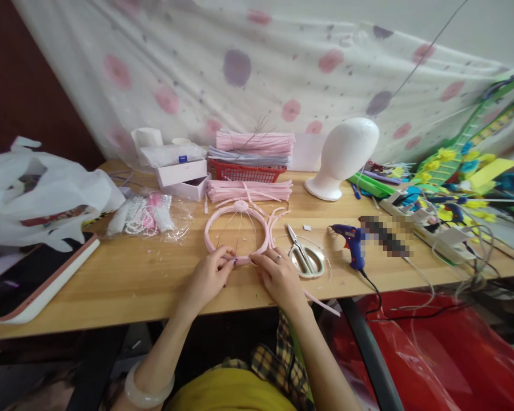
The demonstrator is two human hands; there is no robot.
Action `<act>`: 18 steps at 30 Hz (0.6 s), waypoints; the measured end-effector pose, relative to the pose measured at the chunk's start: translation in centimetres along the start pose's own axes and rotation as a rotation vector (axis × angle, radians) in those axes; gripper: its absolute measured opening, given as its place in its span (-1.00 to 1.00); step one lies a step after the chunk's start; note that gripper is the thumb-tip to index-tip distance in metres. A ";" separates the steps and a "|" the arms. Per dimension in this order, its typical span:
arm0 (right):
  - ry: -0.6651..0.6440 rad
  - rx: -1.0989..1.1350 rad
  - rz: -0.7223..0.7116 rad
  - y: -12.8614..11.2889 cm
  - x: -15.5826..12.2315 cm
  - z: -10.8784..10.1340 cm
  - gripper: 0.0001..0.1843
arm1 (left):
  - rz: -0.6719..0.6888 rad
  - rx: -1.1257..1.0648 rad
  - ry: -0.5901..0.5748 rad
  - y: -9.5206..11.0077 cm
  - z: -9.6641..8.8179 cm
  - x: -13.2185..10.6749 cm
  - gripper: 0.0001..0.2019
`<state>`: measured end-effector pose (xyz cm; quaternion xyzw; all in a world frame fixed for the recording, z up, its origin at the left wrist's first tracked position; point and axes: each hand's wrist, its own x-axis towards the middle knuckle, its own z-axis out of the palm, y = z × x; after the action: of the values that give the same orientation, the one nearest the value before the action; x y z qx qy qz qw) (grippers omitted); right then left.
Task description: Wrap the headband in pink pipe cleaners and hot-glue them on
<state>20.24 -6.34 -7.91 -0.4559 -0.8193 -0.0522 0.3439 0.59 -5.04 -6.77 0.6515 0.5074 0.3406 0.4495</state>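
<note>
A pink wrapped hoop lies on the wooden table, with thin wires crossing its inside and a round pink piece at its far edge. At the near edge of the hoop, my left hand pinches the pink band between thumb and fingers. My right hand, with a ring on one finger, grips the same band a short way to the right. A loose pink strip comes out from beneath my right hand and hangs past the table edge. Scissors lie just right of my right hand.
A blue glue gun with a cord lies to the right, near a power strip. Behind the hoop are pink pipe-cleaner bundles, a red basket and a white foam head. Bagged beads and a tablet-like device lie left.
</note>
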 end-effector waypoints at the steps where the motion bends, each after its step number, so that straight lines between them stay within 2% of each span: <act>1: -0.003 0.001 0.002 0.0 0.0 0.0 -0.71 | 0.000 0.001 -0.001 0.0 0.0 0.0 -0.86; 11: -0.036 0.006 0.046 -0.1 0.1 0.0 -0.75 | 0.011 -0.005 0.029 0.1 0.0 0.1 -0.85; 18: -0.041 0.004 0.064 -0.2 0.2 -0.1 -0.74 | 0.034 0.155 0.106 0.3 0.0 -0.5 -0.77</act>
<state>20.07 -6.29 -7.68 -0.4820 -0.8114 -0.0300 0.3293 0.59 -5.57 -6.52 0.6738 0.5445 0.3417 0.3642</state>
